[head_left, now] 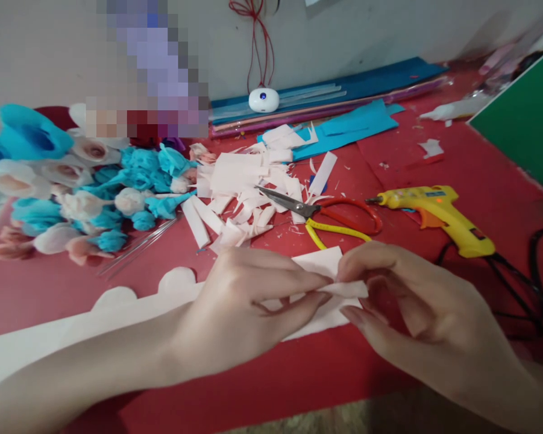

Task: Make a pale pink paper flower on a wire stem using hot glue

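Observation:
A small piece of pale crepe paper (346,290), rolled or folded, is pinched between the thumb and fingers of my left hand (239,295). My right hand (425,325) curls round the paper's free end, index fingertip at its upper edge and thumb just below. Beneath both hands lies a flat pale paper sheet (322,259). Just beyond them are scissors (307,209) with one red and one yellow handle, blades slightly apart. A yellow glue gun (427,208) lies on its side beyond my right hand.
Paper petals and strips (237,175) are heaped behind the scissors. Blue and pale paper flowers (140,169) crowd the left. A long white strip (40,331) and rounded petals (115,298) lie by my left forearm. Black cables (517,289) run at right, below a green board (524,114).

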{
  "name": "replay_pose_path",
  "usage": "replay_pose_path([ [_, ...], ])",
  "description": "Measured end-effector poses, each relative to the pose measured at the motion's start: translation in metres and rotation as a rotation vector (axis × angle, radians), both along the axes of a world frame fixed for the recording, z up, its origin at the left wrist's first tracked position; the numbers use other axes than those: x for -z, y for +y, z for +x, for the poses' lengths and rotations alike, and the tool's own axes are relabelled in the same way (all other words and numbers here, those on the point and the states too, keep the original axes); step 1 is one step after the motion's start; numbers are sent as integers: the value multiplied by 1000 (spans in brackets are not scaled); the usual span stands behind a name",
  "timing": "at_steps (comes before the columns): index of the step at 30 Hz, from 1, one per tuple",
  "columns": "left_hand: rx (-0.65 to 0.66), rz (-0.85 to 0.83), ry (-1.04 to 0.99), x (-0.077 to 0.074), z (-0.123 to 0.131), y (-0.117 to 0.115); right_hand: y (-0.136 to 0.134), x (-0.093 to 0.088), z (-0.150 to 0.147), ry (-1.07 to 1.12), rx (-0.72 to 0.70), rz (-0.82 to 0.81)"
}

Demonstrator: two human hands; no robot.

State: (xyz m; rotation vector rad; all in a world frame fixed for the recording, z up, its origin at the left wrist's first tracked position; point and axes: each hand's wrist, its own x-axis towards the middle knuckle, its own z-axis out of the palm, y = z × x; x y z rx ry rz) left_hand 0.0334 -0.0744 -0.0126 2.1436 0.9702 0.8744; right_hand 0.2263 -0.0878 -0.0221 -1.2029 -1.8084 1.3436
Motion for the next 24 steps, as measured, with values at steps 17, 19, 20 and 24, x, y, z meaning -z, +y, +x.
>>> replay_pose_path([
  [17, -6, -535, -142, 0, 5, -1, 3, 2, 2, -32, 34, 22],
  [19, -6, -600, -130, -1, 4, 0, 5, 1, 0, -11, 54, 22],
  [20, -8, -651, -126, -1, 4, 0, 5, 1, -2, -1, 64, 24],
  [24, -8, -880, -176, -1, 4, -1, 7, 1, -6, 12, 77, 21],
])
